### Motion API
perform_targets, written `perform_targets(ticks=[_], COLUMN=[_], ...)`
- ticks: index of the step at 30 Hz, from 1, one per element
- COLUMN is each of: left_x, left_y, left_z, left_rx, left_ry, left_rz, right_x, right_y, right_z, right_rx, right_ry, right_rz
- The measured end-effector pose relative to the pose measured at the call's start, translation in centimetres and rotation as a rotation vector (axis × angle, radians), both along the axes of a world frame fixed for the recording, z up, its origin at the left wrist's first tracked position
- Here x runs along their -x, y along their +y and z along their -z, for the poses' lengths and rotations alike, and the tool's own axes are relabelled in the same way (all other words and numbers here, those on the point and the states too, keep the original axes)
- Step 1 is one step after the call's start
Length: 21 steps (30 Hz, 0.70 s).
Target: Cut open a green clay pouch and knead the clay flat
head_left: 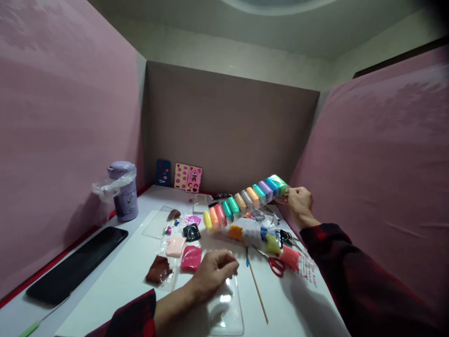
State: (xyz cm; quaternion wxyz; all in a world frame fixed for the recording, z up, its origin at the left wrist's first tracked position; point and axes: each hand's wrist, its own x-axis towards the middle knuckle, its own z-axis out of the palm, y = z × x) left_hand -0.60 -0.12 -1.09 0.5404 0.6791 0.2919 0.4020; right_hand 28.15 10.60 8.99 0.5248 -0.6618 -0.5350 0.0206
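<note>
In my right hand (300,203), raised at the right, is one end of a strip of modelling clay packs (247,199). The strip slants down to the left, its colours running from green and purple to orange, pink and yellow. My left hand (215,270) is closed in a loose curl above a clear plastic case (228,309), with nothing visible in its fingers. Beside it lie a magenta clay pack (191,258), a pale pink pack (175,246), a black pack (191,232) and a brown pack (158,270).
Red-handled scissors (276,267), a thin wooden stick (258,295) and a coral clay pack (290,258) lie on the white table (115,285). At the left are a black phone (79,264) and a purple tumbler (125,194). Decorated phone cases (187,178) lean against the back panel.
</note>
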Motion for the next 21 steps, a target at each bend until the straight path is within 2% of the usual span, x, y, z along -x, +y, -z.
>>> perform_targets(ticks=[3,5,7,10,12,15,18,21], left_x=[-0.6,-1.1,-1.5,-1.9,-1.9,-1.8,-1.9,-1.9], left_y=[0.1,0.2,0.5,1.1,1.3,0.8,-0.1,-0.5], left_z=[-0.8,-1.6,-2.9,-5.5,-7.2,-9.0,-9.6,-9.5], left_rx=[0.141,0.199,0.194,0.173,0.231,0.439,0.55,0.532], left_ry=[-0.075,-0.148,-0.24,-0.453,-0.61,-0.802,-1.003,-1.017], left_rz=[0.1,0.117,0.053,-0.033,-0.027,0.104,0.089,0.065], right_x=[0.4,0.9,1.8,4.1,6.2,9.9,13.1,14.1], right_y=[-2.9,-5.0,-7.1,-10.0,-11.8,-14.2,-15.7,-16.2], right_z=[-1.2,-1.9,-2.3,-2.3,-1.8,-0.4,1.8,4.1], right_rx=[-0.144,-0.24,-0.335,-0.435,-0.479,-0.497,-0.423,-0.347], right_ry=[0.234,0.344,0.419,0.482,0.496,0.476,0.547,0.703], right_rz=[0.046,0.039,0.012,-0.062,-0.117,-0.169,-0.247,-0.369])
